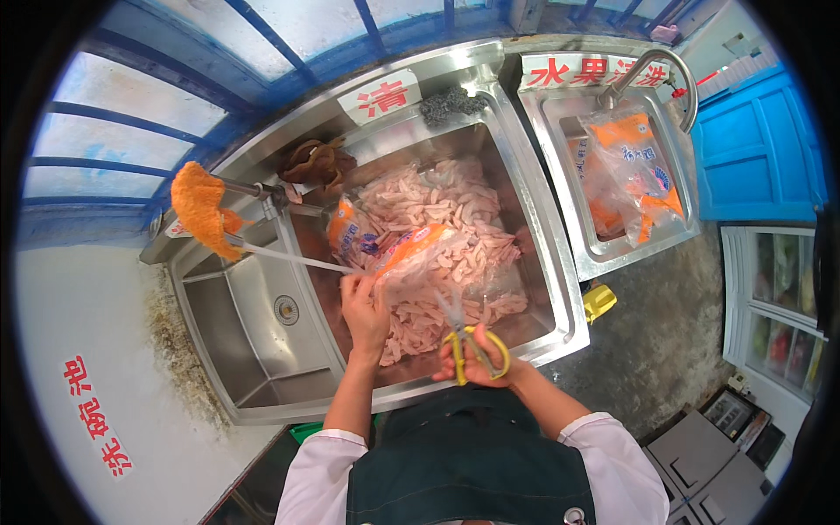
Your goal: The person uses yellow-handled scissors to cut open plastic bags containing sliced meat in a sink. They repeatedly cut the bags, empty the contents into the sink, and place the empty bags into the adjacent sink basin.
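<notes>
My left hand (365,317) grips the near edge of a clear and orange printed plastic bag (420,252). This bag lies over a heap of pale pink raw poultry pieces (453,197) in the large stainless steel sink basin (533,230). Yellow-handled scissors (474,348) sit in my right hand (478,359) above the near side of the basin, their blades pointing away from me and apart from the bag. Another orange printed bag (344,226) lies at the heap's left. From the faucet (262,190), a stream of water (298,259) runs down close to my left hand.
An orange cloth (200,210) hangs on the faucet. To the left is a smaller basin with a drain (285,310). Dark steel wool (453,105) and brown crumpled material (318,163) rest on the back ledge. Plastic bags (627,170) lie in the right sink (643,252), beneath a curved tap (689,85).
</notes>
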A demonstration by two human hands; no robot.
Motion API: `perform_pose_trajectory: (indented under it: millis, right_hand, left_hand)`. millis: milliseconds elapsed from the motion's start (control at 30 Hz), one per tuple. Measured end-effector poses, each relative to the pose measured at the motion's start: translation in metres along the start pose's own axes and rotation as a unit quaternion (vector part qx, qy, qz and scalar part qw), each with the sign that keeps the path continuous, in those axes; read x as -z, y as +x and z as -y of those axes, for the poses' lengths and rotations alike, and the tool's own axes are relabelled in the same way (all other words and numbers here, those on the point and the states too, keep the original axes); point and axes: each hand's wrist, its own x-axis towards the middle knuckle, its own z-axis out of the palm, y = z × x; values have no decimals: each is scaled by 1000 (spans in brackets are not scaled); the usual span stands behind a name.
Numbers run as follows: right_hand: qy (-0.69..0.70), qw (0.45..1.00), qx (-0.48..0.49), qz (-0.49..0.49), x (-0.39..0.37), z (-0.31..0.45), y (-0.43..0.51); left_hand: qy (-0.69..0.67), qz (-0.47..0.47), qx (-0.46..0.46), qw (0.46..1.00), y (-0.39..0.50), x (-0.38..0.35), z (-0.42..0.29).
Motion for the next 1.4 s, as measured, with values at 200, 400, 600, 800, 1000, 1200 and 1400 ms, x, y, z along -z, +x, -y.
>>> perform_pose_trajectory:
  millis: [200,400,600,800,1000,1200,1400]
  right_hand:
    - [60,994,-37,79,-41,-18,62]
    - [5,993,95,63,-52,26,85]
    - [7,970,238,50,-40,116,99]
    - [-357,871,255,-221,-35,137,74]
    - [-648,731,142,-160,-54,16,77]
    - [-673,710,164,-125,-56,-10,106]
    - [-722,658,206,-55,-41,-39,115]
  left_hand:
    - [-16,32,10,999,2,12,-18]
    - [35,85,-106,990,-9,44,-14]
    - [-68,114,-49,990,-37,80,-14]
    - [-321,96,314,888,-53,70,-14]
    - [-376,64,308,872,-63,48,-2]
    - [-436,76,477,759,-64,55,26]
    - [-354,202,440,800,-70,35,73]
